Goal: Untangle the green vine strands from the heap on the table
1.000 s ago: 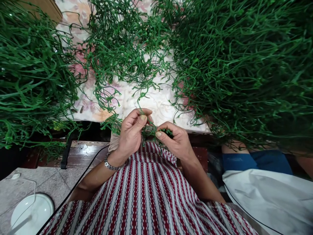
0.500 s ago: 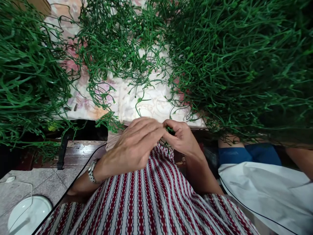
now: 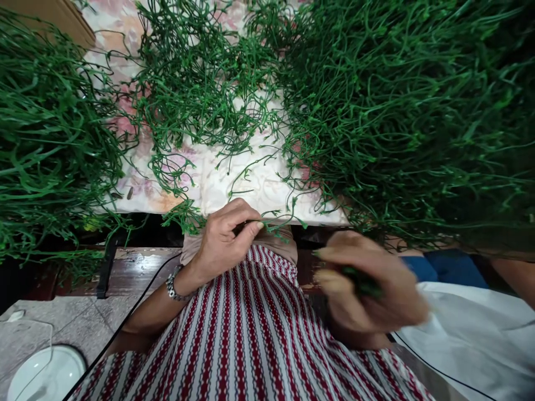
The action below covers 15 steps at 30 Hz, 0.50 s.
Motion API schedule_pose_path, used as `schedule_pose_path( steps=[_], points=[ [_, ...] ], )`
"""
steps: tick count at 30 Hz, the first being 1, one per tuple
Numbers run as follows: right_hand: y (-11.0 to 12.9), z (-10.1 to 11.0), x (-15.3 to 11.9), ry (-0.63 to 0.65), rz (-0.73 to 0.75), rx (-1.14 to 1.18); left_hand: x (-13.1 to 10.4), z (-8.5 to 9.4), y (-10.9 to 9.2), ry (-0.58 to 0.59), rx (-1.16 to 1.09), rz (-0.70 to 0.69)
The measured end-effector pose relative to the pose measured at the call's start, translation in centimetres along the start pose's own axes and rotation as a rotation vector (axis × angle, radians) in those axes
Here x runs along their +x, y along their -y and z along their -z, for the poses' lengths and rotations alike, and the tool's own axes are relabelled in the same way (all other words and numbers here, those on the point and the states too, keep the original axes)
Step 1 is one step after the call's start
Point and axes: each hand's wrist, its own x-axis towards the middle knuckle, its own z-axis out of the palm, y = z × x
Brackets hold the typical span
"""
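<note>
My left hand (image 3: 228, 239), with a metal watch on its wrist, is over my lap at the table's front edge. Its thumb and forefinger pinch a thin green branching stem (image 3: 288, 217), whose forked tips stick out to the right. My right hand (image 3: 371, 284) is off to the right, smeared by motion. Its fingers curl round dark green stems (image 3: 361, 281), partly hidden in the palm. Just beyond my left hand, a few loose stems (image 3: 246, 170) lie on the flowered tablecloth (image 3: 215, 192).
Large heaps of green stems lie at the left (image 3: 54, 122) and right (image 3: 409, 122), with a looser heap (image 3: 209, 83) between them. A cardboard box (image 3: 58, 19) stands far left. A person's blue shorts (image 3: 451, 267) and a white cloth (image 3: 472, 323) are at right. A black cable (image 3: 129, 312) crosses my left side.
My hands were together over my lap. My right hand has swung right and toward me with green stems in it, while my left hand stays near the edge, now showing a pinched stem.
</note>
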Motion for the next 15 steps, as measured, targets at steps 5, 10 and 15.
schedule_pose_path(
  steps=[5,10,15],
  points=[
    [-1.3,-3.4,1.2,0.019,0.131,-0.150,0.0,0.0,0.0,0.023,-0.200,0.114],
    [-3.3,-4.5,1.7,0.025,0.191,-0.121,-0.2,0.2,0.0,0.112,-0.396,0.301],
    [-3.6,-4.5,1.6,-0.031,0.189,-0.093,-0.1,0.5,0.1,0.140,-0.380,0.251]
  ],
)
